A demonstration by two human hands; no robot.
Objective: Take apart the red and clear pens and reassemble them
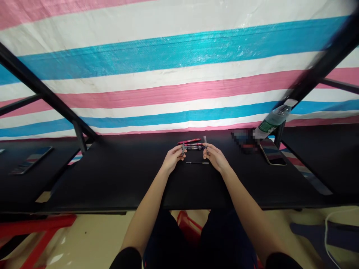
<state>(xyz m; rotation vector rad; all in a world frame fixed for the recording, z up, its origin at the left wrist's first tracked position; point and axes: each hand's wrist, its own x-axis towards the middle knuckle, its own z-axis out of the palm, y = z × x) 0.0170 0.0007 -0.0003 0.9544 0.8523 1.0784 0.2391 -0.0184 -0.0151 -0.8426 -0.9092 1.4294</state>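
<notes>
My left hand (173, 158) pinches a short dark-and-clear pen piece (183, 149), held upright between thumb and fingers. In my right hand (215, 156) is a clear pen barrel piece (205, 140), its top poking out above the fingers. A slim black pen refill (197, 163) lies crosswise on the black table (134, 168), just on the near side of both hands. Between and behind the hands, several pens (194, 147) lie side by side, their ends partly hidden by my fingers. Behind those rests a red pen (189, 141) at a slight slant.
At the right, a clear bottle with a green label (270, 123) stands beside a phone (272, 152) and a blurred-out patch of items. Another phone (33, 160) lies on the left table. Black frame bars (50, 95) slope on both sides; a striped sheet (174, 86) hangs behind.
</notes>
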